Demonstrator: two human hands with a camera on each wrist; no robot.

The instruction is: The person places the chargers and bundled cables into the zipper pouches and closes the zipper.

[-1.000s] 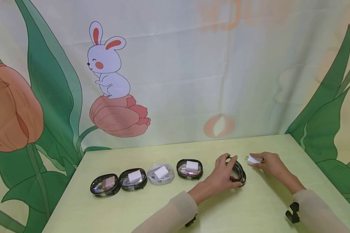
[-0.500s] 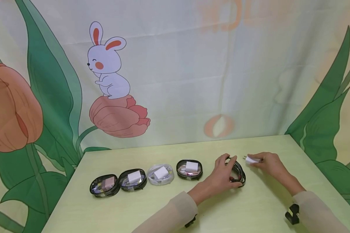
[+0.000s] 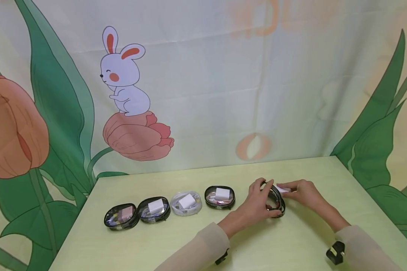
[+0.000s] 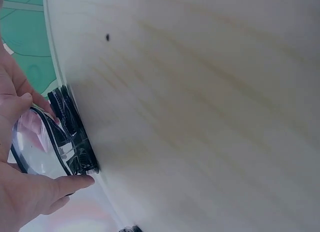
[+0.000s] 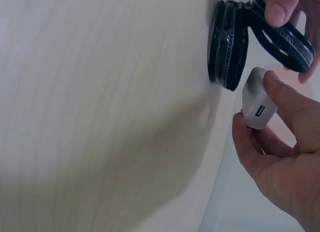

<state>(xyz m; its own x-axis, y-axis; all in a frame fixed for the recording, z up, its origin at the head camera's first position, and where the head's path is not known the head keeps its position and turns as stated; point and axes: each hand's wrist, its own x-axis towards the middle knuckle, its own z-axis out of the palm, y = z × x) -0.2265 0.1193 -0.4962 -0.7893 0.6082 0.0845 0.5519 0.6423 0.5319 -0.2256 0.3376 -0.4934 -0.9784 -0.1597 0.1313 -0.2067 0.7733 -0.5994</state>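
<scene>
My left hand grips the raised lid of a small oval case with black edging, at the right of the table. In the left wrist view its clear lid lies between thumb and fingers. The right wrist view shows the case unzipped, its lid tilted up from the lower half. Just to the right, my right hand pinches a white USB charger plug by its sides, its USB port facing the wrist camera. The plug's front end is close to the case opening; whether they touch, I cannot tell.
Left of my hands stand several closed clear cases in a row, each with a charger and cable inside: two black-edged ones, a white-edged one and another black-edged case. Behind the table hangs a printed cloth.
My right hand has moved left with the charger plug, from beside the case to its opening. My left hand stays on the case lid.
</scene>
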